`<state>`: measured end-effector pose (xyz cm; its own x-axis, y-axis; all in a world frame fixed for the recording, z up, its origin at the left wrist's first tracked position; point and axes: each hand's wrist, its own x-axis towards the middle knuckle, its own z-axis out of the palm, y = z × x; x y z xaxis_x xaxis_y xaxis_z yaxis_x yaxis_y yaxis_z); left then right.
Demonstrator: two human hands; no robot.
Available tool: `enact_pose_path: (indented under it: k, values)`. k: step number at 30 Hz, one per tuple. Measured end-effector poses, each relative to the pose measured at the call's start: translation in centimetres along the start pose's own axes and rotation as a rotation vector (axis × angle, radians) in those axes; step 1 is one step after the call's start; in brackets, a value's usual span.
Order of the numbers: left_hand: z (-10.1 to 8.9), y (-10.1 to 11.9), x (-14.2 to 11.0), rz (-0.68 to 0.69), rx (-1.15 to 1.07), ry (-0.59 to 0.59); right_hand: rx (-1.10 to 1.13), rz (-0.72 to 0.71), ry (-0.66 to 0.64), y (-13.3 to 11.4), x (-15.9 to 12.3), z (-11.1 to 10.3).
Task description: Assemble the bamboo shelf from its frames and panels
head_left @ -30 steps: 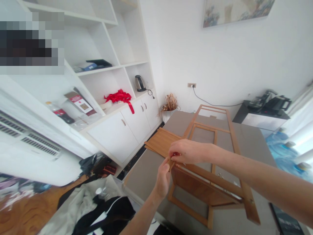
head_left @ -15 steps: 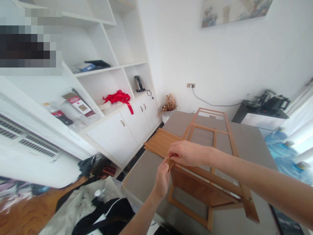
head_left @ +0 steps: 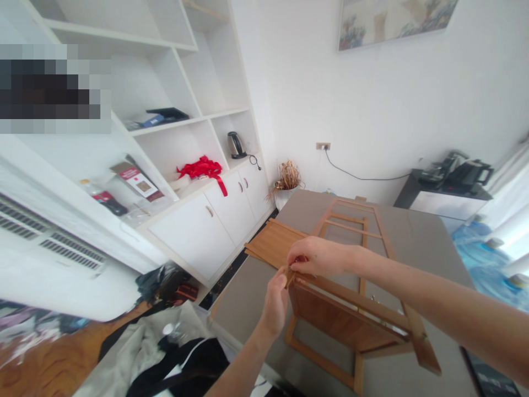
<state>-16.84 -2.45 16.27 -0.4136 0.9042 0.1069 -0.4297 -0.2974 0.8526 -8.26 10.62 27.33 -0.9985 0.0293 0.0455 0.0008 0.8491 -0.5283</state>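
A wooden frame [head_left: 363, 300] with crossbars and a brown panel [head_left: 343, 320] is propped at a tilt over a grey-topped table [head_left: 417, 231]. My left hand [head_left: 276, 303] is closed round its near left corner, the thumb pressed on the wood. At that same corner, the fingers of my right hand [head_left: 320, 255] are pinched together. Something small seems to be between those fingertips, too hidden to name. Small metal pieces [head_left: 374, 299] show near the right part of the frame. Beneath lies another wooden frame [head_left: 322, 361], partly covered by the first.
Flat wooden boards [head_left: 270, 238] lie on the table's left side. Clothes [head_left: 177, 358] are heaped at the near left. White shelves [head_left: 173, 132] hold a red ribbon [head_left: 202, 167] and a kettle [head_left: 236, 145]. Blue water bottles [head_left: 481, 248] stand at the right, below a black appliance [head_left: 465, 171].
The far end of the upper wooden frame has dropped closer to the table. Both hands stay at the same corner, and the view has shifted slightly.
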Motion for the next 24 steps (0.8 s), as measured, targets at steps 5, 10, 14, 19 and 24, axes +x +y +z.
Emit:
enact_pose_path:
  k: [5, 10, 14, 19, 24]
  values:
    - [0.2, 0.4, 0.0, -0.011, -0.007, -0.013, 0.057, 0.012, -0.002, 0.1, 0.0, -0.1]
    - [0.0, 0.3, 0.1, -0.023, -0.020, -0.023, 0.154, 0.106, 0.003, 0.1, -0.3, -0.2]
    - [-0.3, -0.3, 0.1, 0.014, -0.001, -0.016, 0.183, 0.103, -0.033, -0.4, -0.2, -0.4]
    - [-0.7, -0.8, -0.1, 0.035, -0.011, -0.006, 0.168, 0.099, -0.042, -0.9, 0.2, -0.5]
    - [-1.0, -0.6, -0.2, 0.037, 0.014, 0.000, 0.158, 0.117, -0.068, -1.2, 0.5, -0.6]
